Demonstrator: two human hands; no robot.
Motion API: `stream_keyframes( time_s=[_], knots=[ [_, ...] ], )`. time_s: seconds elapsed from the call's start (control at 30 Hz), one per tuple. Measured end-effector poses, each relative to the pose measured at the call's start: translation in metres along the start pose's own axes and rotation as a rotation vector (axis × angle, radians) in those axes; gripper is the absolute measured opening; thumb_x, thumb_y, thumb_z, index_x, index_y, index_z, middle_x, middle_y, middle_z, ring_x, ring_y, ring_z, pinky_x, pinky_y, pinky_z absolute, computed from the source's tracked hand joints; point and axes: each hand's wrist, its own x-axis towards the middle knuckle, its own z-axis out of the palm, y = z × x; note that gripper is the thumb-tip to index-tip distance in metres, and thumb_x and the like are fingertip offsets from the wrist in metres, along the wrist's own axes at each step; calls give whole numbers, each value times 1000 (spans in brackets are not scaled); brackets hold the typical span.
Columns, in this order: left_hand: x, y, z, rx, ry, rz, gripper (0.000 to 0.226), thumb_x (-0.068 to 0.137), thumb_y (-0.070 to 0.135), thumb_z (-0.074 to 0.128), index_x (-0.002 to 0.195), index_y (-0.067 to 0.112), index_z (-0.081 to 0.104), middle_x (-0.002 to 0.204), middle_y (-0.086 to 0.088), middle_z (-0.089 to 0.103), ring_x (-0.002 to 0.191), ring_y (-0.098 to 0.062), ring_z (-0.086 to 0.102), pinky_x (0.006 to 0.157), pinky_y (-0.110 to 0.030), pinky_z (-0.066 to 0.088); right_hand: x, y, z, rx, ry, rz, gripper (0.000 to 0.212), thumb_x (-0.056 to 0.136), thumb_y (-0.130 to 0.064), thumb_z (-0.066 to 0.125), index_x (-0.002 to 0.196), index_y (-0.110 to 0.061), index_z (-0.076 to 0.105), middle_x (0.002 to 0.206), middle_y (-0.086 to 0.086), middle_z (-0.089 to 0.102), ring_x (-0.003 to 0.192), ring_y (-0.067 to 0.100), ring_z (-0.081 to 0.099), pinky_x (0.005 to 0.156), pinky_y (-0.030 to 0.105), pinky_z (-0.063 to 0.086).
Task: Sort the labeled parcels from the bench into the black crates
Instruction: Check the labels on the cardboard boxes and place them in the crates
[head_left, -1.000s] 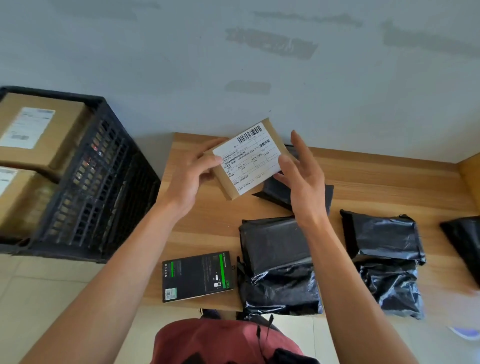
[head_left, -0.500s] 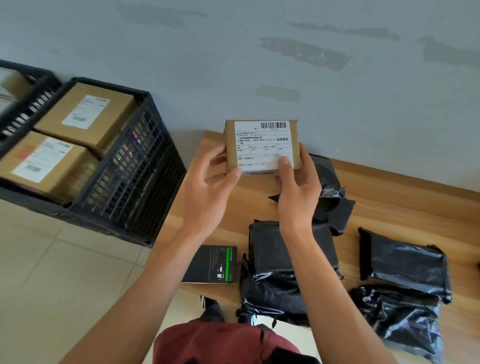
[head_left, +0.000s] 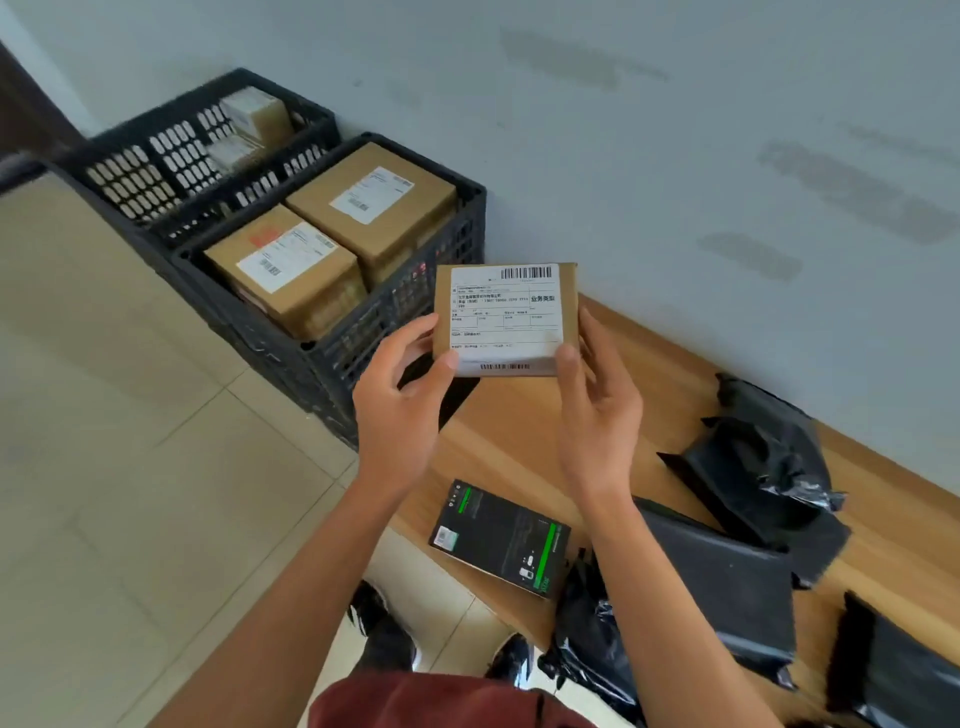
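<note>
A pale grey wall (head_left: 675, 130) with darker smudges rises behind, meeting a beige tiled floor (head_left: 130, 467). At the bottom edge shows dark red clothing (head_left: 441, 701), and 2 blurred dark shapes, possibly shoes (head_left: 384, 631).

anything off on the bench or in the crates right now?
Mostly fine. The flat black retail box lies askew at the bench's near edge and looks to overhang it. One black poly bag by the wall is crumpled, its flap standing up. The two boxes in the near crate sit neatly. Both hands hold the labeled parcel level.
</note>
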Motion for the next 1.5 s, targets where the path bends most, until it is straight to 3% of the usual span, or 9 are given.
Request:
stream_keyframes(
  time_s=[0.07,0.2,0.37,0.67,0.8,0.93,1.0,1.2,1.5],
  knots=[
    [10,-4,-31,19,54,-15,37,97,9,70,133,18,67,129,5,70,122,-8,64,97,-30,58,-2,-2,34,-11,-58,-20,44,107,-29,58,150,-25,52,144,-17,60,135,-3,53,110,30,51],
    [37,-13,-111,76,140,5,38,97,11,71,133,20,66,127,8,70,120,-7,65,93,-27,59,-13,-10,114,-49,-218,-36,49,106,-24,59,153,-28,47,136,-31,57,126,-13,54,98,15,51],
    [73,-19,-219,85,244,18,38,96,7,71,130,24,66,127,7,69,118,-5,64,83,-17,57,-29,-20,224,-127,-388,-88,52,105,-28,60,141,-60,41,145,-28,55,135,-1,53,110,38,52],
    [110,-35,-359,142,372,57,46,95,2,70,134,26,65,131,8,67,123,-13,62,87,-23,60,-52,-23,364,-206,-551,-345,47,105,-23,56,150,-34,52,156,-3,52,144,19,50,104,49,56],
    [121,-42,-390,133,406,69,47,94,2,71,132,29,65,130,6,67,123,-17,62,88,-34,62,-53,-23,397,-194,-607,-384,47,105,-15,58,149,-30,52,155,1,52,145,16,48,104,46,57],
    [136,-45,-412,149,430,69,49,95,4,72,127,40,63,129,9,66,121,-12,63,87,-34,63,-48,-26,429,-174,-679,-362,49,106,-12,57,146,-38,49,151,0,55,138,15,54,103,38,57],
    [147,-48,-422,164,437,66,50,95,4,71,126,42,62,129,10,66,119,-9,62,88,-34,62,-42,-23,447,-152,-694,-356,46,106,-10,57,146,-32,52,148,1,59,134,16,58,102,38,57],
    [206,-63,-453,225,437,54,46,95,5,71,132,32,63,129,8,66,120,-10,62,87,-34,63,-11,-14,511,-114,-727,-345,50,104,-7,59,147,-30,51,148,4,59,134,18,59,102,35,57],
    [318,-75,-476,276,430,52,45,95,4,70,133,28,61,130,8,64,119,0,59,86,-16,56,61,-5,608,-133,-706,-323,49,103,-5,59,150,-19,52,148,3,58,137,17,55,102,43,57]
  ],
)
